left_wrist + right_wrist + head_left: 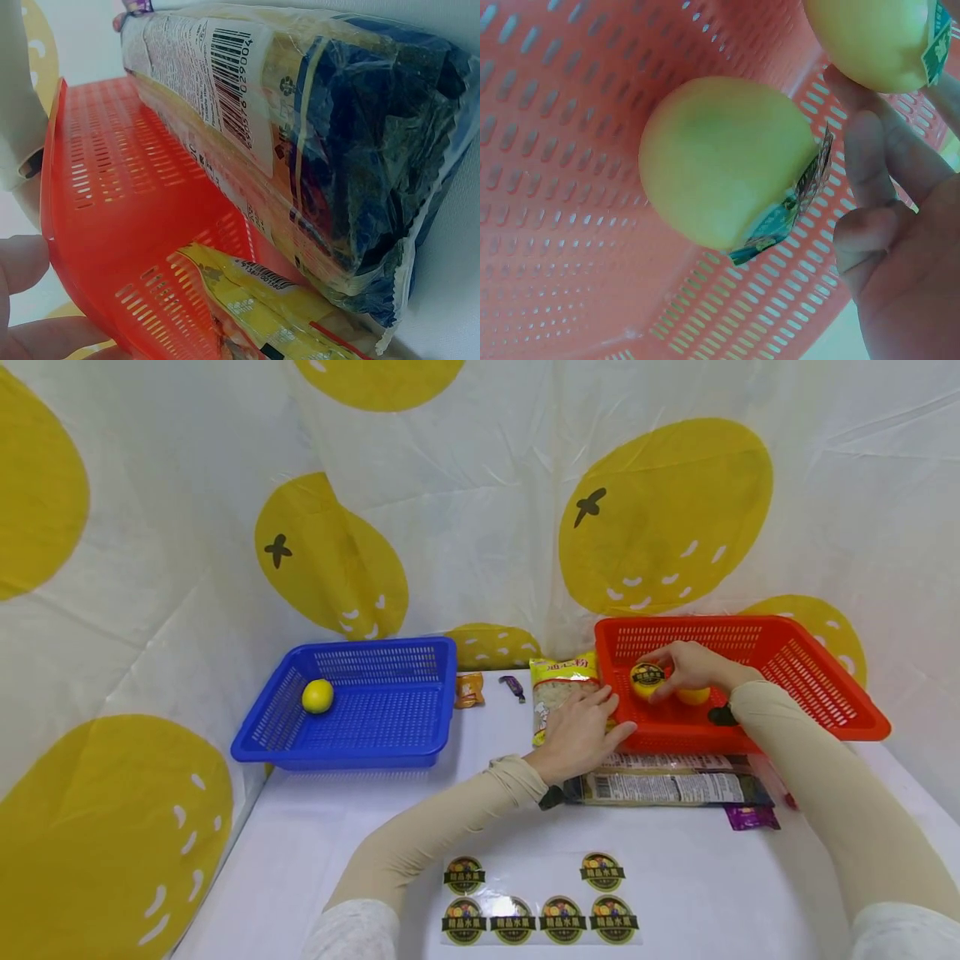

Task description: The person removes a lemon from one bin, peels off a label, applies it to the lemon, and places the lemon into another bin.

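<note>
My right hand (686,667) pinches a yellow round fruit (874,41) with a dark round label on it, inside the red basket (810,681). A second yellow fruit (720,157) lies beside it on the basket's floor; its label (776,225) stands partly away from the skin. At the basket's left end, my left hand (579,732) rests with its fingers spread on the rim, above a yellow food bag (552,697). The left wrist view shows only part of that hand, at its lower left edge.
A blue basket (375,748) with one yellow fruit (318,696) stands on the left. Long wrapped packages (667,787) lie before the red basket, near a purple packet (752,817). Small wrapped sweets (469,690) lie between the baskets. A sheet of round labels (540,881) lies in front.
</note>
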Tool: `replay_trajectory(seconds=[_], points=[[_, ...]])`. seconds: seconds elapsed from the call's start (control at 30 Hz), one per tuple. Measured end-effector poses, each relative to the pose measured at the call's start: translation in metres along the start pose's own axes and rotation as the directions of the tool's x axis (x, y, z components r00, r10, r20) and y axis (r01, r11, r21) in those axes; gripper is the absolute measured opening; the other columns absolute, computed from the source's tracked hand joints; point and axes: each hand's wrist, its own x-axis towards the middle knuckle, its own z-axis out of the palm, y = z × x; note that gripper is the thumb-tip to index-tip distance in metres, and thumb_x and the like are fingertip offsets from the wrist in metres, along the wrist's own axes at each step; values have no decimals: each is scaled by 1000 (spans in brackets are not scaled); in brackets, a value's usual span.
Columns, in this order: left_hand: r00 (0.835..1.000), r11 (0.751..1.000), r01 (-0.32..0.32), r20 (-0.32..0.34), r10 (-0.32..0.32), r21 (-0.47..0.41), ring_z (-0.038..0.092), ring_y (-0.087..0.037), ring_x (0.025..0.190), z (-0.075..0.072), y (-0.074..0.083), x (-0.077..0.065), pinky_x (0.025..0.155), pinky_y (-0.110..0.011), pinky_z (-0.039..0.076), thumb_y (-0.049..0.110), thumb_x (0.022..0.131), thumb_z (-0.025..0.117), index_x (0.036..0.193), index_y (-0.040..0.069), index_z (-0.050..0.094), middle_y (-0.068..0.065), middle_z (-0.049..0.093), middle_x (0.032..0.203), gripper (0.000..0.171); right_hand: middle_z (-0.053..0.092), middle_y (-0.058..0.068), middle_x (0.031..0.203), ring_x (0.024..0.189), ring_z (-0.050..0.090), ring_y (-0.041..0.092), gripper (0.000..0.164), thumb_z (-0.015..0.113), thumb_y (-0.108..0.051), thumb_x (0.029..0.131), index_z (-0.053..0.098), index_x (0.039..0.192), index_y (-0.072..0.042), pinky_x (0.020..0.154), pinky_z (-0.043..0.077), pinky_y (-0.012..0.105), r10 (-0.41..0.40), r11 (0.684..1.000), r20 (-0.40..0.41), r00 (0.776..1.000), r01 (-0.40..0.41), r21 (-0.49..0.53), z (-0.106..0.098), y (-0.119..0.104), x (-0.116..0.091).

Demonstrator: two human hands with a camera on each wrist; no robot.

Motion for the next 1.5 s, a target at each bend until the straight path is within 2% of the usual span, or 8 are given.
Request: replay_trajectory(seconds=[0.13, 0.33, 0.5, 0.73, 1.03, 1.33, 1.5], points=[[1000, 1000, -8, -10, 8, 1, 44, -18, 149, 1, 0, 0, 125, -31, 32, 61, 104, 43, 150, 21, 54, 4, 49, 159, 62, 72, 22, 123, 107, 65, 36, 77, 92, -42, 72, 66, 134, -5, 101, 48, 63, -18, 999, -6, 1000, 18, -35, 2, -1, 1], [1000, 1000, -8, -17, 8, 3, 44, -18, 148, 1, 1, -1, 124, -32, 33, 61, 104, 43, 149, 21, 55, 3, 50, 159, 62, 70, 26, 125, 115, 65, 43, 78, 93, -41, 71, 67, 134, -4, 103, 47, 66, 7, 999, 24, 1000, -7, -37, 6, -6, 3], [1000, 1000, -3, -12, 3, 1, 44, -19, 149, 0, 0, -1, 124, -33, 34, 61, 104, 43, 150, 23, 54, 4, 49, 159, 62, 71, 25, 124, 112, 64, 41, 78, 93, -44, 70, 67, 134, -6, 102, 47, 67, 38, 996, 46, 998, -34, -85, 7, -8, 4], [1000, 1000, -4, -8, 4, 3, 43, -20, 149, -1, 1, -1, 125, -34, 33, 60, 104, 42, 151, 22, 53, 3, 49, 159, 61, 68, 25, 128, 111, 61, 39, 80, 92, -48, 70, 66, 137, -10, 102, 46, 68, 78, 993, 62, 995, -72, -91, 6, -11, 4], [1000, 1000, 5, 3, -5, -9, 43, -20, 149, -1, 1, -1, 124, -35, 34, 61, 104, 42, 151, 23, 53, 3, 49, 159, 62, 66, 26, 132, 106, 60, 35, 84, 91, -50, 70, 64, 139, -9, 103, 46, 68, 66, 993, 79, 995, -58, -105, 6, -12, 4], [1000, 1000, 1, 7, -1, 4, 45, -21, 149, -3, 1, 1, 125, -36, 32, 61, 103, 43, 150, 22, 54, 3, 50, 158, 62, 65, 25, 135, 108, 59, 37, 93, 92, -48, 70, 56, 147, -10, 103, 44, 71, 83, 993, 72, 994, -76, -91, 3, -10, 2], [1000, 1000, 4, 14, -4, -3, 44, -20, 149, -3, 0, 1, 123, -36, 36, 62, 103, 42, 150, 23, 54, 4, 49, 159, 62, 65, 26, 134, 117, 60, 43, 95, 91, -51, 70, 55, 148, -10, 102, 45, 70, 77, 993, 46, 996, -73, -93, -7, -7, -3]])
